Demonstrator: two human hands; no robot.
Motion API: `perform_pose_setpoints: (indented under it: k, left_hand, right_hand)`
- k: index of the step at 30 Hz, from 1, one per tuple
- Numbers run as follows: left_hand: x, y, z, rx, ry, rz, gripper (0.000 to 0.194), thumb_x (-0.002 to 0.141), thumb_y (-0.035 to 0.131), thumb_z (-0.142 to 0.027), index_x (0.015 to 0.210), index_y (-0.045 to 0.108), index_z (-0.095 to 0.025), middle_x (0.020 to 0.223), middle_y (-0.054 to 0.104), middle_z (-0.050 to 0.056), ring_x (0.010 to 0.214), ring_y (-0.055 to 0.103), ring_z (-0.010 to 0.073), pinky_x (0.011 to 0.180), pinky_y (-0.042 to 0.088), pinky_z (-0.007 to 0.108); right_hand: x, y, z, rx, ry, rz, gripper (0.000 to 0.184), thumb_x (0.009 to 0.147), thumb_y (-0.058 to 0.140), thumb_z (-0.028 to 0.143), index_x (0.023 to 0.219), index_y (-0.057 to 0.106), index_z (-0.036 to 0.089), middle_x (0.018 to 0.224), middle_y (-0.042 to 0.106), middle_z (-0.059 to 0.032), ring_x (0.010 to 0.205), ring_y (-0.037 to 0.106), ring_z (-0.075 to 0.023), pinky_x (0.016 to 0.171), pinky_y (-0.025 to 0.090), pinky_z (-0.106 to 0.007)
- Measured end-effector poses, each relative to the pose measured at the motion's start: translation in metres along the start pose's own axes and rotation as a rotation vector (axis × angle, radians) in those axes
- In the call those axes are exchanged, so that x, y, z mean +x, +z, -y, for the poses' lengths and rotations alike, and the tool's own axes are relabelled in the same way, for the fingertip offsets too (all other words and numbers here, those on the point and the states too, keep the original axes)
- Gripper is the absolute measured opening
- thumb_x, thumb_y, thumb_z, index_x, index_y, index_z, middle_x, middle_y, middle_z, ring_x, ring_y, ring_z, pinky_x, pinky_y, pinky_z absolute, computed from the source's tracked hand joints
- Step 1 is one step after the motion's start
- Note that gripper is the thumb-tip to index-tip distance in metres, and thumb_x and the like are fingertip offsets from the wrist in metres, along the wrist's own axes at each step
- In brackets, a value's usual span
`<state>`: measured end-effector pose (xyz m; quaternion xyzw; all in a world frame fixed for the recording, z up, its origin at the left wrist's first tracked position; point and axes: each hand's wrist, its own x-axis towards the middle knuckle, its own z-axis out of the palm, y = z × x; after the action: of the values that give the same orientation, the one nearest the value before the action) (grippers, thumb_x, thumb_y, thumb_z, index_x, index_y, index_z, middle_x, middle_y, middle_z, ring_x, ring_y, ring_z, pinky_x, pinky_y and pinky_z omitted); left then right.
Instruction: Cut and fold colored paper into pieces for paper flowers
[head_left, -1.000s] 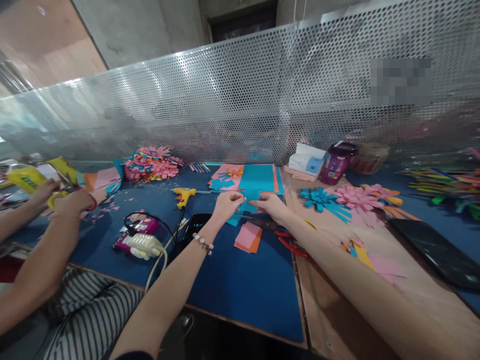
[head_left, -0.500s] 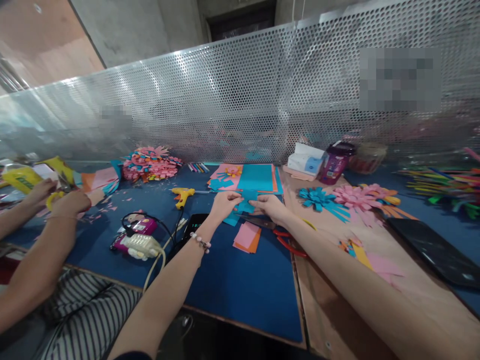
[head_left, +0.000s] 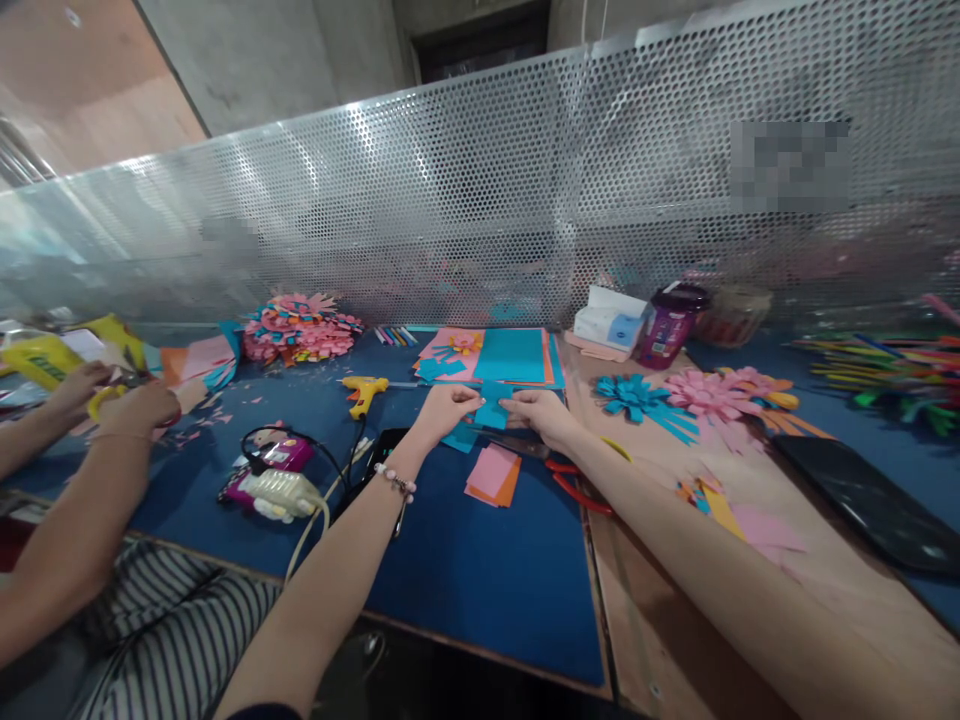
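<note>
A small piece of blue paper (head_left: 492, 408) is held up between my two hands, above the table. My left hand (head_left: 448, 411) pinches its left edge. My right hand (head_left: 541, 413) grips the right edge between thumb and fingers. Just below lies another piece of blue paper (head_left: 460, 437), partly hidden by my left hand. Pink paper pieces (head_left: 490, 468) overlap orange ones (head_left: 509, 484) nearer to me. Red-handled scissors (head_left: 574, 485) rest under my right forearm, partly covered. Behind my hands, large blue sheets (head_left: 514, 354) lie on pink and orange ones.
A yellow glue gun (head_left: 364, 394) and a purple device with a cable (head_left: 289, 452) lie at left. Further left, a co-worker's hands (head_left: 139, 407) hold yellow-handled scissors. Blue (head_left: 636, 394) and pink paper flowers (head_left: 712, 393), a purple cup (head_left: 671, 325) and a black phone (head_left: 862, 500) are at right.
My hands stay nearly in place with the blue paper, which is turned slightly. My left wrist has shifted a little to the left.
</note>
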<state>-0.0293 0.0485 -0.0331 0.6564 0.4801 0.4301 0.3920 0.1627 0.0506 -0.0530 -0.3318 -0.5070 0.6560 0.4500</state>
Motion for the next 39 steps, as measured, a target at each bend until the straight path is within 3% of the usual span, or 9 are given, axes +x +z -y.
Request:
perform_pose_setpoints:
  k: [13,19,28,39]
  left_hand:
    - [0.001,-0.003,0.000,0.042,-0.013,0.072,0.025,0.065,0.067,-0.036,0.075,0.069,-0.013,0.063,0.064,0.003,0.058,0.059,0.0128,0.057,0.051,0.025]
    - [0.001,-0.007,-0.001,0.056,-0.029,0.113,0.025,0.065,0.068,-0.035,0.076,0.069,-0.012,0.066,0.066,0.004,0.060,0.059,0.0131,0.057,0.050,0.024]
    - [0.000,-0.007,-0.002,0.067,-0.055,0.135,0.028,0.064,0.068,-0.036,0.077,0.068,-0.011,0.066,0.065,0.004,0.058,0.057,0.0119,0.055,0.049,0.024]
    - [0.000,-0.011,-0.006,0.104,-0.016,0.112,0.029,0.066,0.065,-0.039,0.077,0.069,-0.013,0.066,0.064,0.003,0.058,0.056,0.0118,0.052,0.046,0.022]
  right_hand:
    - [0.001,0.000,0.000,0.004,0.016,0.024,0.027,0.060,0.077,0.032,0.071,0.063,0.011,0.071,0.069,-0.0065,0.064,0.066,-0.0158,0.072,0.054,-0.033]
    - [0.001,0.001,0.000,0.004,0.035,-0.019,0.032,0.054,0.081,0.032,0.059,0.057,0.012,0.060,0.066,-0.0043,0.059,0.065,-0.0156,0.065,0.055,-0.030]
    - [0.001,0.001,0.001,0.013,0.022,-0.104,0.029,0.057,0.079,0.033,0.071,0.066,0.012,0.066,0.068,-0.0057,0.058,0.064,-0.0148,0.063,0.056,-0.028]
    - [0.000,0.002,0.000,0.038,-0.055,-0.020,0.031,0.066,0.071,0.042,0.073,0.064,0.013,0.066,0.066,-0.0042,0.059,0.063,-0.0136,0.065,0.054,-0.029]
